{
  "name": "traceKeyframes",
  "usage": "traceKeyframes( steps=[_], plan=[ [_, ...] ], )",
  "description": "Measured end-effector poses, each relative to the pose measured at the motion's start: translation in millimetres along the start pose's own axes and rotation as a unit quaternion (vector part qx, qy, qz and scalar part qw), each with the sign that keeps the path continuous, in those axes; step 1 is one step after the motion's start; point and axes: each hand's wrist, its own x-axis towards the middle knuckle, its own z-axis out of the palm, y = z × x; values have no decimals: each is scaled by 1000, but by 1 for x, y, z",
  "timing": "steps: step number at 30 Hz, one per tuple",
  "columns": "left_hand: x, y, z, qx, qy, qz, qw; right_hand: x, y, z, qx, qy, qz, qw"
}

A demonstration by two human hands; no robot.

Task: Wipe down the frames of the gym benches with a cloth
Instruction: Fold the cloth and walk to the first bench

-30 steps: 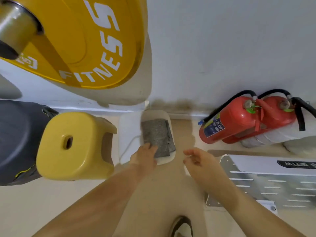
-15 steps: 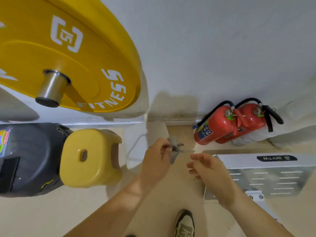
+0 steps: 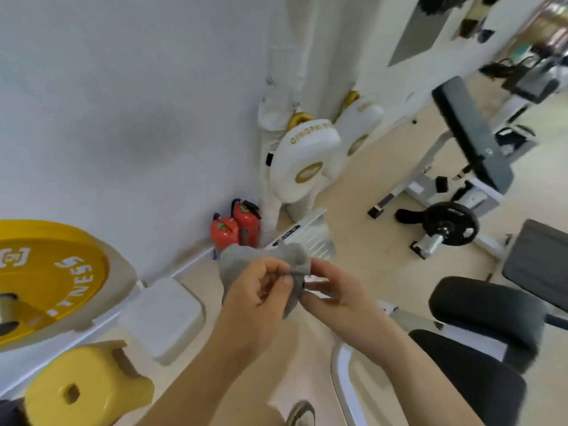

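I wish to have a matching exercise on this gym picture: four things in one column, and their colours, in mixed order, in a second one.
Things: 1 cloth; 2 stool; 3 fire extinguishers; 4 small weight plate.
Descriptions: A red; B black; C grey, held by left hand and right hand; D yellow.
Pairs: 1-C; 2-D; 3-A; 4-B.

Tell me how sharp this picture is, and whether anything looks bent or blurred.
Head view: wide-angle bending tilts the wall and floor; the grey cloth, left hand and right hand are fairly sharp; the top right background is smeared; light is soft and even, with faint shadows.
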Motion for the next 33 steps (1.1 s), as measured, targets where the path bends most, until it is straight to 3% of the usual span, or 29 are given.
traceKeyframes(
  steps=[7, 12, 17, 25, 28, 30, 33],
  plan=[
    [-137, 55, 201, 20, -191, 6, 981, -244, 48, -136, 27, 172, 31, 984],
    [-269, 69, 350, 59, -338, 69, 937, -433, 133, -208, 90, 300, 77, 947],
    [-387, 69, 497, 71, -462, -15, 884, -599, 206, -279, 91, 392, 123, 907],
    [-479, 60, 650, 140, -526, 33, 838, -735, 275, -365, 96, 489, 148, 854],
    [-483, 43, 703, 223, -517, 59, 825, -759, 310, -401, 139, 552, 176, 803],
    [-484, 30, 740, 255, -520, 36, 814, -768, 337, -430, 170, 588, 187, 768],
    [-476, 11, 805, 277, -528, 8, 803, -774, 382, -487, 167, 604, 197, 754]
  ],
)
